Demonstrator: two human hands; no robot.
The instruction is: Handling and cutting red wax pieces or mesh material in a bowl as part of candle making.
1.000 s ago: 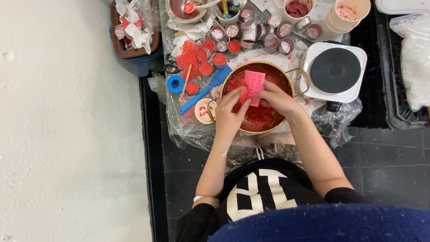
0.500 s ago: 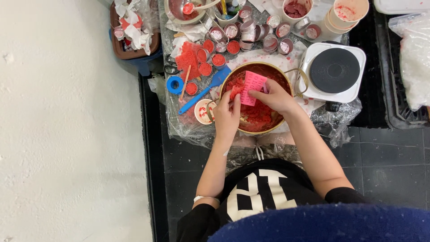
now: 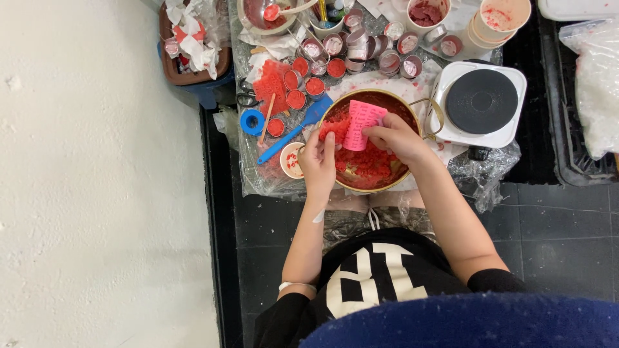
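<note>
Overhead view of a seated person in a black top with white lettering, arms stretched toward twelve o'clock over a cluttered bench (image 3: 258,180) wrapped in clear plastic. Nearest the body, the left hand (image 3: 320,161) is curled at the near left rim of a round metal pot (image 3: 412,109), its fingers pinching a clump of red crumbly stuff (image 3: 371,161) that fills the pot. Just beside it, at about one o'clock from the left hand, the right hand (image 3: 394,136) is closed around a pink ridged mould (image 3: 360,124), which is tilted above the middle of the pot. The two hands almost touch.

At nine o'clock from the pot lie a small round cup (image 3: 291,160), a blue spatula (image 3: 298,127) set slantwise with its blade touching the pot's rim, and a roll of blue tape (image 3: 252,121). At three o'clock, just beside the pot, stands a white single hotplate (image 3: 480,103) with a black round top.

Farther off, at eleven to twelve o'clock, sit several small tins (image 3: 314,86) filled with red, then a cluster of shiny tins (image 3: 389,61) holding pale filling. At the far edge are a bowl with a spoon (image 3: 271,13), stacked paper cups (image 3: 500,19), and at ten o'clock a brown tub (image 3: 193,48) of crumpled stained paper. A clear bag (image 3: 596,84) lies at two o'clock.
</note>
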